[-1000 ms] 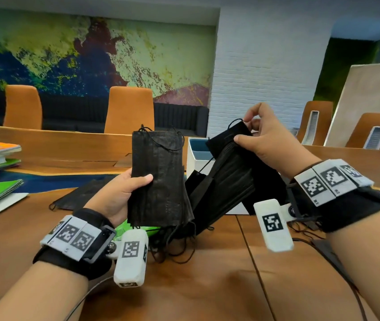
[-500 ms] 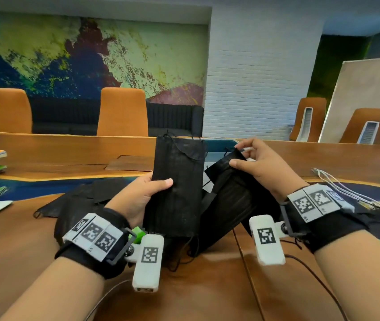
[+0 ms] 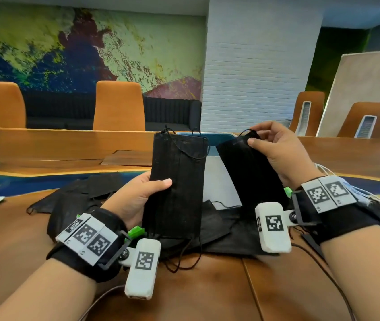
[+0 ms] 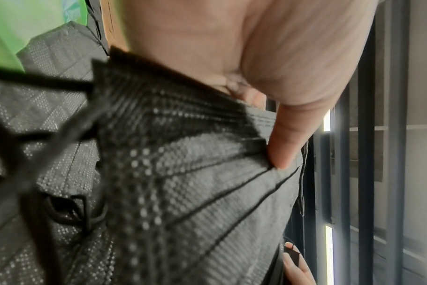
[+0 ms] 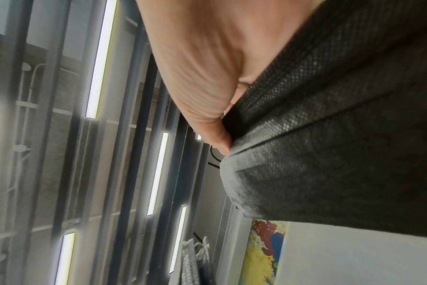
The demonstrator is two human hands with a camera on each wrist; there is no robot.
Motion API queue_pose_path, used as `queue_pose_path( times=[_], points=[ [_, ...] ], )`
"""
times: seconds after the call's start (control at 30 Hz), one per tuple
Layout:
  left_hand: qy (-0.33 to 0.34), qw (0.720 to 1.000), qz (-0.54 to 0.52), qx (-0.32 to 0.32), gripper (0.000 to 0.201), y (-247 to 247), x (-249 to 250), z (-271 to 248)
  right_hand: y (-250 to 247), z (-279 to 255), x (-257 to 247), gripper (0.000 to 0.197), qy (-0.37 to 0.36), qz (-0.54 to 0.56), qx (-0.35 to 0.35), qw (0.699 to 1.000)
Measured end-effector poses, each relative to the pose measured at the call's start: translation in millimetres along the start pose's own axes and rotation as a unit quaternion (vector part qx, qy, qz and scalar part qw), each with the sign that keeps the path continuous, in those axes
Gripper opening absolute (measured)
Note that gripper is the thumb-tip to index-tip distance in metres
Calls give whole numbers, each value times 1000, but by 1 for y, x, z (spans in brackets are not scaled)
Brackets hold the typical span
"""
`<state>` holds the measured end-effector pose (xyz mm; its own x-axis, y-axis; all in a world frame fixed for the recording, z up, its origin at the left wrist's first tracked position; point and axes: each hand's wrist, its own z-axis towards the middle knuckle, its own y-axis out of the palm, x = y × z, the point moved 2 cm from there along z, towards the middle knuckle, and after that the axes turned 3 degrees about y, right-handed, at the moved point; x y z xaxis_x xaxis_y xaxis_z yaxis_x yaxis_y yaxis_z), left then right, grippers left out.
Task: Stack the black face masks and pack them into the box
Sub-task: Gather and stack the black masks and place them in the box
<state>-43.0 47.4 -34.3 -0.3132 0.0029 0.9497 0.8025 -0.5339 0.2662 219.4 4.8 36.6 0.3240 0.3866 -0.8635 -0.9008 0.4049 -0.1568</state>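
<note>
The stack of black masks [image 3: 177, 186] stands upright above the wooden table [image 3: 207, 293], long side up and down, ear loops at the top and bottom. The masks are flat, pleated and dotted. The left hand [image 3: 135, 200] grips them, thumb on the front. Just beside them, a single black mask [image 3: 249, 172] leans left at the top. The right hand [image 3: 274, 154] pinches its top corner. More loose masks [image 3: 87, 193] lie on the table. The white box [image 3: 219, 181] stands behind.
</note>
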Motion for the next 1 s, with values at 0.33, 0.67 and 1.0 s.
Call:
queue_pose_path(
  times=[0.33, 0.67, 1.0],
  points=[
    [36, 998, -38, 36, 37, -3, 5, -5, 43, -4, -30, 23, -18, 155, -58, 986],
    [35, 998, -38, 30, 22, 3, -5, -5, 86, -20, 16, 21, 103, 269, -97, 953],
    [5, 1000, 1, 19, 33, -1, -12, 0, 104, -31, 25, 53, 148, 297, -142, 933]
  ],
)
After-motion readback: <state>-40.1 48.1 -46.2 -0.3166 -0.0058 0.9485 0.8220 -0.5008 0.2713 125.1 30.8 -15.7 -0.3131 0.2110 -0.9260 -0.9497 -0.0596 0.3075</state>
